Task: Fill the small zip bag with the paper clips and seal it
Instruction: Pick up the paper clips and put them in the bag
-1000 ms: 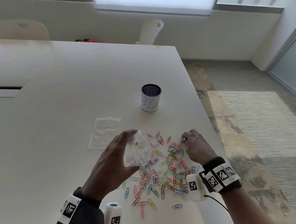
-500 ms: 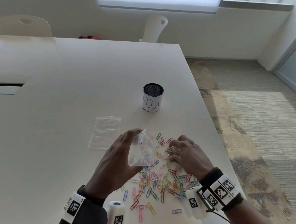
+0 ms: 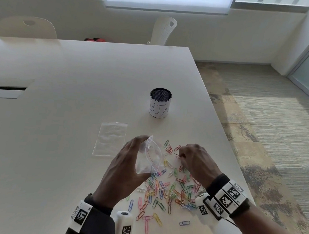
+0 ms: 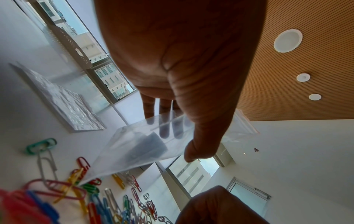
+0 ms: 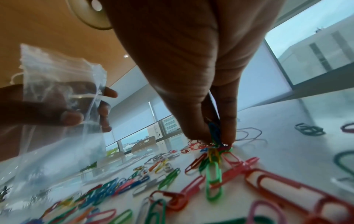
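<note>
My left hand (image 3: 138, 152) holds the small clear zip bag (image 3: 150, 158) upright above the table, thumb (image 4: 201, 144) on one side and fingers behind it; its red-lined mouth faces right. Just right of the bag, my right hand (image 3: 182, 156) pinches a few paper clips between thumb and fingertips (image 5: 228, 133), low over the table. Several coloured paper clips (image 3: 167, 189) lie scattered beneath and in front of both hands. The right wrist view shows the bag (image 5: 61, 94) to the left of the pinched clips (image 5: 215, 133).
A second clear bag (image 3: 111, 138) lies flat left of my hands. A mesh cup marked BIN (image 3: 160, 105) stands behind the clips. The table's right edge (image 3: 226, 149) is close to my right hand. Two white chairs stand beyond the far edge.
My right hand has picked clips from the far right of the pile and moved left toward the bag's mouth. The left hand has kept the bag raised.
</note>
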Tool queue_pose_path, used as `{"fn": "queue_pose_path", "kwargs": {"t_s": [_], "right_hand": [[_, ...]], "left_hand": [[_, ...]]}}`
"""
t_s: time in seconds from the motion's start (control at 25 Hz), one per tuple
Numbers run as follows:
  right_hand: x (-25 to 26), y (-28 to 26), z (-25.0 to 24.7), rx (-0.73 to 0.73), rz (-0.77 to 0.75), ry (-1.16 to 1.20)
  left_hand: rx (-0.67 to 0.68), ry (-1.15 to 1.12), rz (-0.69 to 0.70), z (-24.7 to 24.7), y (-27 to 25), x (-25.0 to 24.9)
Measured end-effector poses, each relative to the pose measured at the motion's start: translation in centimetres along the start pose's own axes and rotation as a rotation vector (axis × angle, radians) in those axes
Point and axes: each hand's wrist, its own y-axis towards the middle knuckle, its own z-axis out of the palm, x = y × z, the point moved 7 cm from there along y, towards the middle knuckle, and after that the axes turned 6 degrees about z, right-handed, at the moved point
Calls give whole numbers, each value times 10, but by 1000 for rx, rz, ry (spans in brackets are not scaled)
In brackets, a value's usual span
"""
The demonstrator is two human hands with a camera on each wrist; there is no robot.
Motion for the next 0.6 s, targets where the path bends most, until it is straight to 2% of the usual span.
{"fn": "queue_pose_path", "kwargs": {"t_s": [0.12,0.24,0.32,0.48,0.6], "right_hand": [[-14,3,-12,25,89,221],[-26,0,-25,99,236,568],[-21,-8,-39,143,278,786],[14,-23,-74,219,205,1003],[43,-30,-93,244,115,979]], "left_hand": [[3,9,-14,0,-2,0],[3,13,-26,-1,-3,-1],[11,23,-29,-2,-3,-2],[29,66,-29,0,-1,-4],[22,111,-1,0,0,-6]]}}
